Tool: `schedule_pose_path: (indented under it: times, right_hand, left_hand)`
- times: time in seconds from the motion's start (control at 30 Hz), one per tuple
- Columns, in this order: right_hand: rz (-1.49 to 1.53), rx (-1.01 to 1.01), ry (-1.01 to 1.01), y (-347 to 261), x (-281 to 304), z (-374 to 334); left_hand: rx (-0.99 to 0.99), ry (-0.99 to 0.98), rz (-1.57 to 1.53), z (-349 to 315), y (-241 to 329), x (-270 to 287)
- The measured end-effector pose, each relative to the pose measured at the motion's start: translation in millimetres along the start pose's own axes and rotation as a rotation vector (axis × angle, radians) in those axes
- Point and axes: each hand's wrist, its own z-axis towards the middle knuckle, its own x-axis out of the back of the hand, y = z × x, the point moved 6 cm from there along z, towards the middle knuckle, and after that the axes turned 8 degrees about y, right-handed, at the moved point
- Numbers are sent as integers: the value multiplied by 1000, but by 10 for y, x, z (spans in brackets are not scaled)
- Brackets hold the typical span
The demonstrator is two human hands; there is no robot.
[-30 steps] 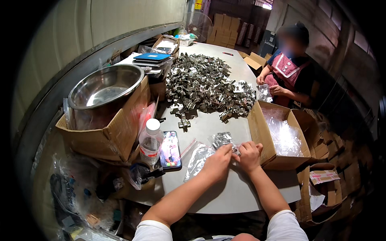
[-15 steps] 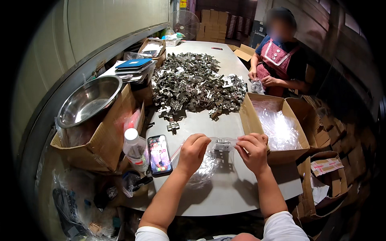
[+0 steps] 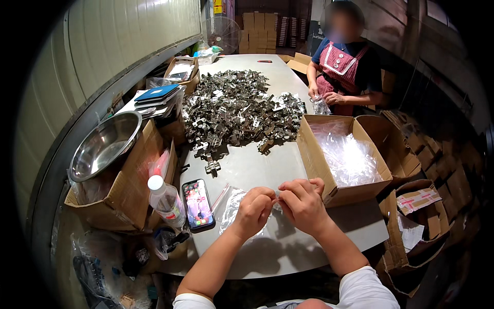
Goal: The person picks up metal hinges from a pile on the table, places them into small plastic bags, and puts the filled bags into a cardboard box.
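My left hand (image 3: 252,210) and my right hand (image 3: 302,203) meet over the near part of the table, fingers pinched together. Between them is the edge of a clear plastic bag (image 3: 231,206), which spreads out flat to the left of my left hand. A red line runs along its edge. My fingers cover most of the gripped part, and whatever the bag holds is hidden. Beyond my hands lies a big heap of small silvery metal hinges (image 3: 236,110), with one loose hinge (image 3: 212,167) at its near edge.
A phone (image 3: 197,205) and a clear bottle (image 3: 165,201) stand left of my hands. Farther left, a steel basin (image 3: 105,147) rests on a cardboard box (image 3: 121,198). To the right is a carton of clear bags (image 3: 350,159). Across the table, a person (image 3: 342,72) handles clear plastic.
My hands have come together from holding the bag stretched between them, the right moving left and lower. The metal piece seen at the bag's top edge is now hidden. The view has shifted slightly.
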Motion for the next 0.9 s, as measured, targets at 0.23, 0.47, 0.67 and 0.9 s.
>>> schedule_pose_path:
  times: [0.23,0.47,0.67,0.9]
  right_hand:
    - [-150,-14,110,-99,-20,-63]
    - [-124,-118,14,-76,-75,-86]
    - [-116,-227,-38,117,-74,-130]
    - [-156,-246,-5,224,-8,-149]
  left_hand:
    - [-19,-3,22,-4,21,9]
    - [56,-26,-48,-15,-31,-6]
    - [246,149,-91,-23,-355,222]
    - [391,269,-170,-144,-587,292]
